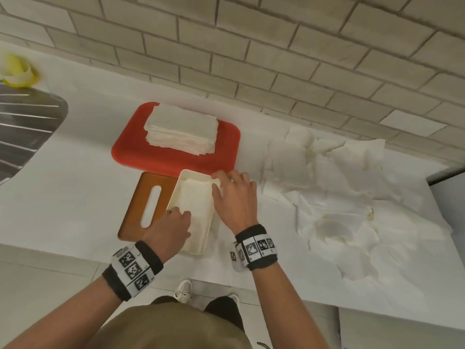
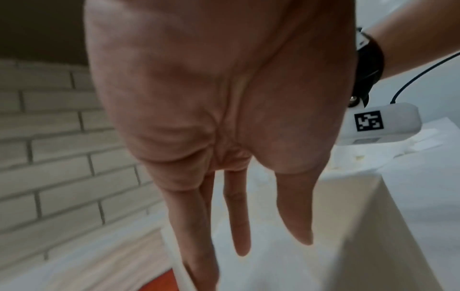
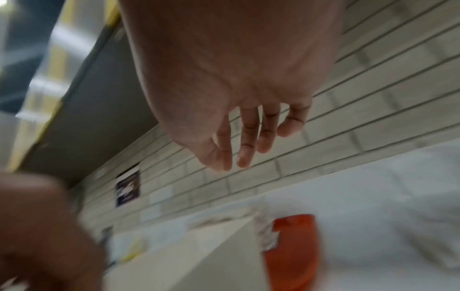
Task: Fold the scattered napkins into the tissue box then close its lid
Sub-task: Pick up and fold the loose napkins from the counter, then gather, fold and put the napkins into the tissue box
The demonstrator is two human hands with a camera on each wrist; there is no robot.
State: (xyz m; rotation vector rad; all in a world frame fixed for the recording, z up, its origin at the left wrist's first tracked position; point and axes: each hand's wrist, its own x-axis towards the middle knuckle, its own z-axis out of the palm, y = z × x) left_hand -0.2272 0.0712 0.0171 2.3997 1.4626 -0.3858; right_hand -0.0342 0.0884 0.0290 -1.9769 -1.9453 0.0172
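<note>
The cream tissue box (image 1: 192, 250) stands open on the white counter, with folded white napkins (image 1: 198, 205) lying inside. My left hand (image 1: 181, 212) presses the near left part of the napkins with straight fingers (image 2: 239, 226). Over the box's far right corner my right hand (image 1: 219, 185) touches the napkin edge, its fingers (image 3: 245, 145) loosely extended and holding nothing. The box's wooden lid (image 1: 146, 205), with a long slot, lies flat just left of the box. Scattered unfolded napkins (image 1: 339, 197) cover the counter on the right. The box wall (image 2: 361, 226) shows beside my left fingers.
A red tray (image 1: 176, 157) behind the box carries a tall stack of folded napkins (image 1: 181, 129). A steel sink drainer (image 1: 25, 127) sits far left, with a yellow object (image 1: 17, 71) behind it. A tiled wall runs along the back. The counter's front edge is near my body.
</note>
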